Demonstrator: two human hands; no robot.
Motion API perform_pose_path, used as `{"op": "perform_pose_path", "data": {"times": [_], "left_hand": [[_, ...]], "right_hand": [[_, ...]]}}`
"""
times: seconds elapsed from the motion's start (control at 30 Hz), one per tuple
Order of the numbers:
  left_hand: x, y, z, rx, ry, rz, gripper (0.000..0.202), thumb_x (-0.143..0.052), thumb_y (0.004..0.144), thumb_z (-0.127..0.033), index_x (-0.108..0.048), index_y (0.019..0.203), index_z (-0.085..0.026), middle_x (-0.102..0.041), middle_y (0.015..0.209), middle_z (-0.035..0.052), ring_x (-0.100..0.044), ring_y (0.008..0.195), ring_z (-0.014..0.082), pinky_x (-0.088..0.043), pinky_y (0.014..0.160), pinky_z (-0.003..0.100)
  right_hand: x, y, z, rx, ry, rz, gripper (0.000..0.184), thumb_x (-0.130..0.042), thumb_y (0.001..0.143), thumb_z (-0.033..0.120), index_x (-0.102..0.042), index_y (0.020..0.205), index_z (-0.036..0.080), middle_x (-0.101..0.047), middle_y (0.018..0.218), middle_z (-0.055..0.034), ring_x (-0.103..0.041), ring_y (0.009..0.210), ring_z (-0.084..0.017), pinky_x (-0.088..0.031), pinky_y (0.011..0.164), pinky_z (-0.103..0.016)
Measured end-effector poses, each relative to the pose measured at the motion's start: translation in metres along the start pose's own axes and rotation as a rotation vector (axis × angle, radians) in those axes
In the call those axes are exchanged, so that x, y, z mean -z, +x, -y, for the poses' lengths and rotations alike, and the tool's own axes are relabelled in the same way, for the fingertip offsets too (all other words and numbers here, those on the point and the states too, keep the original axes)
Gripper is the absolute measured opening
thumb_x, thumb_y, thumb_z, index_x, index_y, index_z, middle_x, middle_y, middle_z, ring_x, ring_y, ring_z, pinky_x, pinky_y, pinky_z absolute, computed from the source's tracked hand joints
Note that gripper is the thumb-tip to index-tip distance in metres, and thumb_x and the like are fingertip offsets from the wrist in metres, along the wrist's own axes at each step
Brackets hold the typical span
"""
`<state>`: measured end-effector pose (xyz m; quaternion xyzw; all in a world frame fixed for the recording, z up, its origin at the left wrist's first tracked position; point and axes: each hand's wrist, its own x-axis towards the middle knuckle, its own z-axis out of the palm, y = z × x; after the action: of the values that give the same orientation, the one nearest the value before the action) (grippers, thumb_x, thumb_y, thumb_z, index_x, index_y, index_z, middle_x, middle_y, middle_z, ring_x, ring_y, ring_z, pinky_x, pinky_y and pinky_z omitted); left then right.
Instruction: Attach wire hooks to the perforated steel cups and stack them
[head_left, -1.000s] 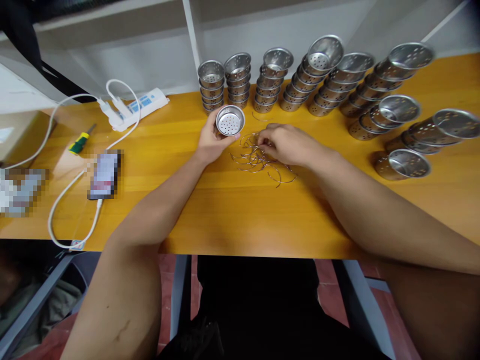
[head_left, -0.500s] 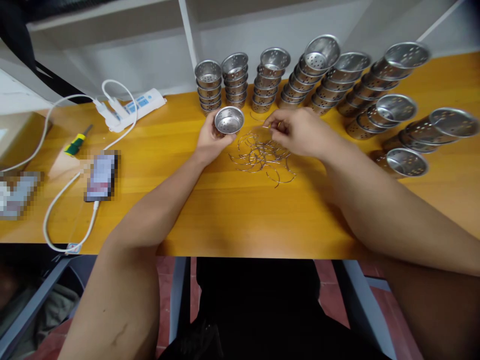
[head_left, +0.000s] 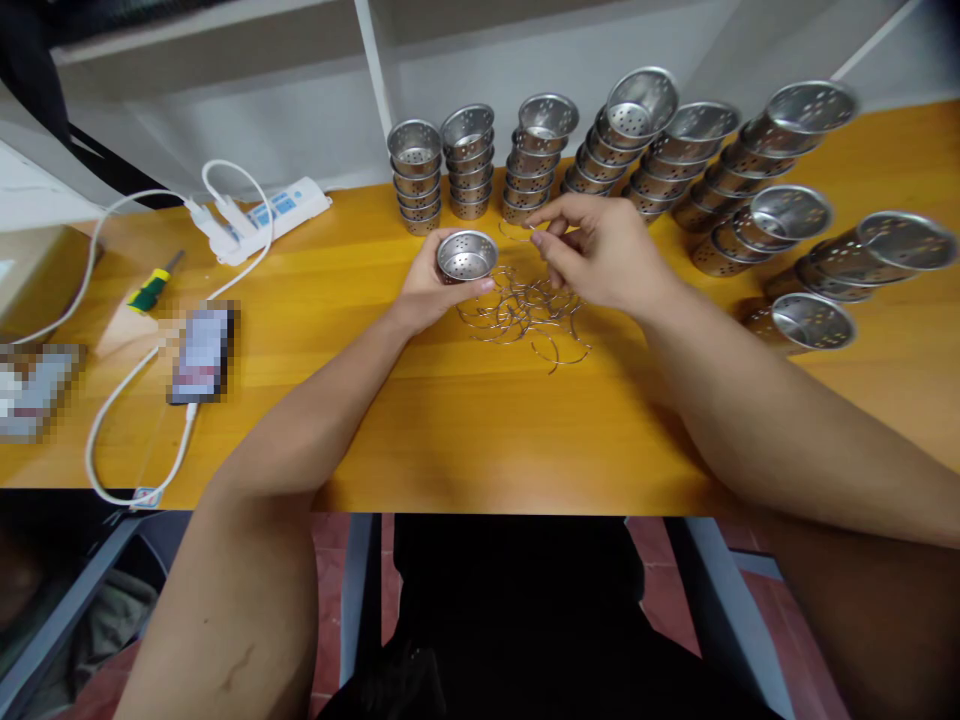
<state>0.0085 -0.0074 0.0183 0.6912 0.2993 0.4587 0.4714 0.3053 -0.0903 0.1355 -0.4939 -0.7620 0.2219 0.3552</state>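
My left hand [head_left: 427,292] is closed around a small perforated metal cup [head_left: 466,256], held just above the yellow table [head_left: 480,420] with its mouth facing up. My right hand [head_left: 600,255] hovers to the right of the cup, thumb and fingers pinched on a thin wire ring [head_left: 541,232] that is hard to make out. Below and between the hands lies a loose pile of wire rings [head_left: 525,312] on the table.
Several stacks of the same metal cups [head_left: 525,165] line the table's back edge, and leaning rows [head_left: 757,190] run off to the right. On the left lie a white power strip [head_left: 262,215] with cables, a phone [head_left: 201,353] and a green-handled screwdriver [head_left: 154,284].
My right hand rose from the wire pile with a ring pinched in it. The left hand turned the cup's mouth upward and shifted it slightly right.
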Motion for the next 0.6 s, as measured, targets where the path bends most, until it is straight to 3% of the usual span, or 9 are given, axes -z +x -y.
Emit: {"op": "perform_pose_path", "data": {"times": [0.13, 0.27, 0.43, 0.6], "left_hand": [[0.000, 0.007, 0.009, -0.098, 0.006, 0.048, 0.120, -0.117, 0.080, -0.084, -0.061, 0.174, -0.034, -0.074, 0.172, 0.0146, -0.073, 0.173, 0.0419, -0.063, 0.149, 0.066], [0.007, 0.012, 0.015, -0.075, 0.018, 0.000, 0.120, -0.117, 0.081, -0.084, -0.061, 0.175, -0.035, -0.073, 0.176, 0.0155, -0.072, 0.175, 0.0423, -0.060, 0.152, 0.066], [0.016, 0.014, 0.019, -0.104, 0.074, -0.067, 0.123, -0.115, 0.077, -0.092, -0.063, 0.171, -0.032, -0.075, 0.176, 0.0172, -0.071, 0.178, 0.0444, -0.057, 0.154, 0.070], [0.014, 0.015, 0.010, -0.078, 0.101, -0.129, 0.125, -0.120, 0.069, -0.089, -0.068, 0.166, -0.031, -0.076, 0.175, 0.0183, -0.066, 0.181, 0.0470, -0.054, 0.156, 0.072]], "right_hand": [[-0.006, 0.001, 0.002, 0.009, -0.053, -0.012, 0.059, -0.070, 0.122, 0.087, -0.086, 0.146, 0.034, -0.079, 0.098, -0.0104, -0.080, 0.091, -0.036, -0.071, 0.084, -0.059], [-0.015, 0.006, -0.005, -0.015, -0.081, -0.012, 0.053, -0.065, 0.127, 0.078, -0.083, 0.149, 0.034, -0.072, 0.087, -0.0074, -0.073, 0.091, -0.033, -0.069, 0.090, -0.059], [-0.023, 0.011, -0.021, -0.037, -0.066, -0.046, 0.060, -0.064, 0.125, 0.086, -0.080, 0.153, 0.035, -0.062, 0.075, -0.0032, -0.070, 0.082, -0.033, -0.063, 0.082, -0.057], [-0.026, 0.011, -0.022, -0.048, -0.028, -0.093, 0.064, -0.061, 0.127, 0.090, -0.077, 0.150, 0.033, -0.057, 0.073, -0.0008, -0.062, 0.077, -0.029, -0.061, 0.081, -0.053]]}}
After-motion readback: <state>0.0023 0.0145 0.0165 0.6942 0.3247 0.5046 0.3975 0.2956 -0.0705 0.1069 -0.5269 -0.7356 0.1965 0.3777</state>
